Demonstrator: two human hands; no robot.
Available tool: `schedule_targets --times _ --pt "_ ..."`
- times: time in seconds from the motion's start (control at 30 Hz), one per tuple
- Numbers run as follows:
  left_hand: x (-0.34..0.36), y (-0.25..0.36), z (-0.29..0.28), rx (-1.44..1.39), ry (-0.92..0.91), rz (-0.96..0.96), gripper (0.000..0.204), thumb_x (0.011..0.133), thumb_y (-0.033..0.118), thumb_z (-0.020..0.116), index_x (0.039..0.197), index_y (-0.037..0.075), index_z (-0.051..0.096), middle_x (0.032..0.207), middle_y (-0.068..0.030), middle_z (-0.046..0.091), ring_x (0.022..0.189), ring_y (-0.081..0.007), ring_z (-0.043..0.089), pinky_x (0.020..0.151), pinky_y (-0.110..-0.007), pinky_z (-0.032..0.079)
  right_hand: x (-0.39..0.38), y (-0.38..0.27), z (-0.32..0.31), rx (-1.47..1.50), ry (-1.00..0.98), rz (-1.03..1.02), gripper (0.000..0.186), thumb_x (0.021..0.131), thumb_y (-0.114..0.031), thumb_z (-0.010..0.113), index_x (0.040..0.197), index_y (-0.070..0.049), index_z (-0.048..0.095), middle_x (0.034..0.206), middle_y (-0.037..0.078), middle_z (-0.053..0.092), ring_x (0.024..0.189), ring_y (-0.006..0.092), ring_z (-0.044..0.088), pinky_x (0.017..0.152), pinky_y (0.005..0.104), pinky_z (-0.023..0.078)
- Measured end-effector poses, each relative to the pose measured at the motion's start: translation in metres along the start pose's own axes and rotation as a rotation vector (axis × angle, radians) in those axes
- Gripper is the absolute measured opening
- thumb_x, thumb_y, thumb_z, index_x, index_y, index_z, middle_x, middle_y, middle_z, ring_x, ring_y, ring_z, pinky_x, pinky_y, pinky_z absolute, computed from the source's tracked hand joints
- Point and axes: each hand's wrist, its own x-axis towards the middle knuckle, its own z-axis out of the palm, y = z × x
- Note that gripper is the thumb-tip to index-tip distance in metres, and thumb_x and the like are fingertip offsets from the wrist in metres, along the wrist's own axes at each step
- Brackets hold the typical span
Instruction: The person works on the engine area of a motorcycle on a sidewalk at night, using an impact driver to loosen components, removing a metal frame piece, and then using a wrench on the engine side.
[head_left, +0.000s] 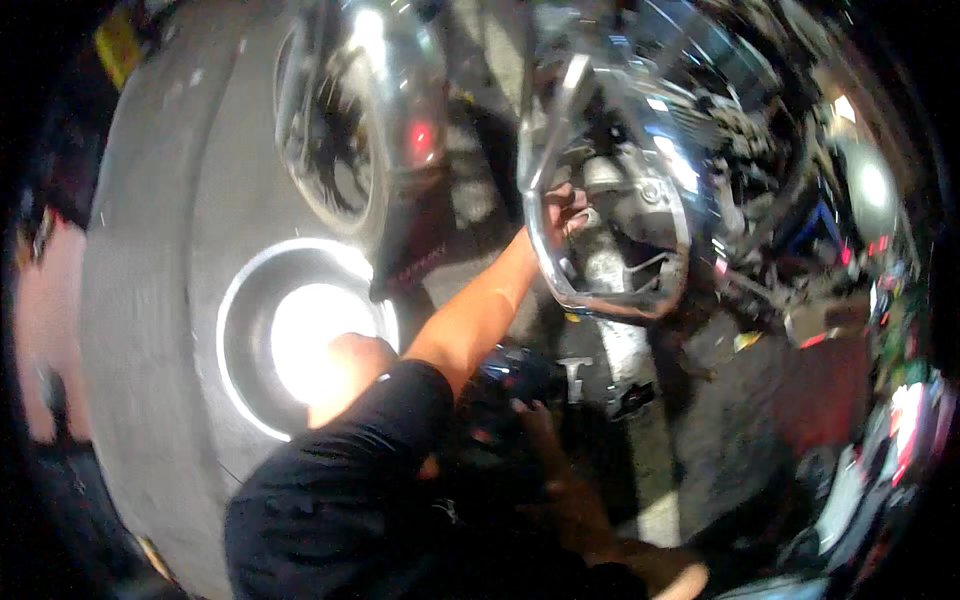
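Observation:
My left hand (568, 210) reaches from my extended arm into a looped metal frame (678, 245) on the motorcycle, fingers curled on the metal near its left side. A pale cylindrical part (604, 265) lies behind the loop. Lower down, in shadow, my right hand (527, 408) is at a dark object (515, 368) with shiny bits; its fingers are too dim to read. A small silver metal piece (574, 375) lies to the right of that object.
A round metal basin (240, 335) with a glaring centre sits left of my arm. Above it stands a wheel (362, 200) beside glossy bodywork (400, 70) with a red light (421, 140). Motorcycle machinery (760, 170) crowds the right. Grey pavement (150, 300) spans the left.

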Motion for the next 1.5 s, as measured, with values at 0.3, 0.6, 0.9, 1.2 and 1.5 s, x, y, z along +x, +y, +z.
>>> schedule_targets --times 0.3,0.6,0.9,1.2,1.5 --pt "-0.038 -0.026 -0.038 0.09 0.396 -0.144 0.018 0.094 0.024 0.048 0.101 0.012 0.059 0.08 -0.0061 0.064 0.066 -0.0176 0.064 0.056 -0.035 0.052 0.036 0.019 0.033 0.328 -0.096 -0.124 0.05 0.087 -0.036 0.063 0.119 0.0 0.056 0.111 0.01 0.061 0.103 0.0224 0.058 0.089 0.0346 0.046" --pt "-0.099 -0.019 -0.091 1.465 0.757 -0.333 0.048 0.083 0.038 0.054 0.117 0.005 0.062 0.122 -0.0195 0.059 0.117 -0.0382 0.053 0.097 -0.043 0.044 -0.002 -0.037 0.02 0.308 0.005 -0.232 0.048 0.089 -0.032 0.059 0.125 0.0 0.052 0.116 0.011 0.06 0.101 0.0237 0.058 0.087 0.0377 0.047" --pt "-0.032 -0.045 -0.048 0.146 0.268 0.002 0.044 0.091 0.03 0.056 0.123 0.002 0.046 0.108 -0.0182 0.062 0.091 -0.0301 0.067 0.069 -0.041 0.055 -0.041 -0.168 -0.01 0.848 0.359 -0.295 0.051 0.094 -0.033 0.051 0.134 -0.002 0.046 0.12 0.012 0.06 0.104 0.0257 0.059 0.087 0.0417 0.05" --pt "-0.028 -0.024 0.025 0.234 -0.015 -0.134 0.04 0.1 0.032 0.04 0.117 -0.002 0.053 0.109 -0.0154 0.064 0.087 -0.0226 0.067 0.067 -0.033 0.058 -0.085 -0.26 0.005 0.855 0.478 -0.168 0.034 0.093 -0.031 0.057 0.118 -0.008 0.057 0.114 0.004 0.059 0.101 0.0195 0.057 0.086 0.0361 0.048" --pt "0.005 -0.033 -0.009 0.321 -0.207 -0.159 0.031 0.095 0.027 0.047 0.104 0.0 0.06 0.086 -0.0055 0.063 0.072 -0.0138 0.062 0.06 -0.022 0.052 -0.042 -0.254 0.015 0.671 0.466 -0.455 0.039 0.09 -0.023 0.064 0.123 -0.004 0.054 0.118 0.006 0.057 0.104 0.0199 0.056 0.09 0.0356 0.046"
